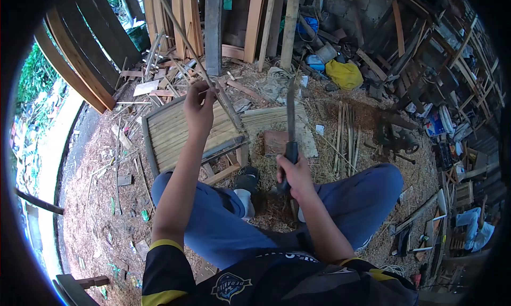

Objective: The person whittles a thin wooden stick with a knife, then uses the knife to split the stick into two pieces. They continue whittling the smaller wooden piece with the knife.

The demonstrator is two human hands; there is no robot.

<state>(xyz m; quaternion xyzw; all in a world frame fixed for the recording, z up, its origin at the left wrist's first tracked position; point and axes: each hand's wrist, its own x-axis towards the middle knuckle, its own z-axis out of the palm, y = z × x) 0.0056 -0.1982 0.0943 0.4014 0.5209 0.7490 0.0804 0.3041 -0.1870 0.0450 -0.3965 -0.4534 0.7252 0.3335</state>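
In the head view, my left hand [199, 108] is raised over the far right part of a slatted bamboo panel [186, 138] in a dark frame. Its fingers are closed in a pinch around a thin wooden strip [186, 38], which slants up and away to the left; the exact grip is partly hidden by the fingers. My right hand [296, 177] is wrapped around the black handle of a machete [290, 114], its long dark blade pointing away from me. Beyond the machete, on the ground, lies a reddish-brown block [278, 143].
Tall planks [213, 29] lean at the back. Long thin strips [346, 135] lie on the shavings-covered ground to the right, near a rusty metal tool [391, 138]. A yellow bag [343, 74] lies among scraps. Another person [475, 226] sits at the far right.
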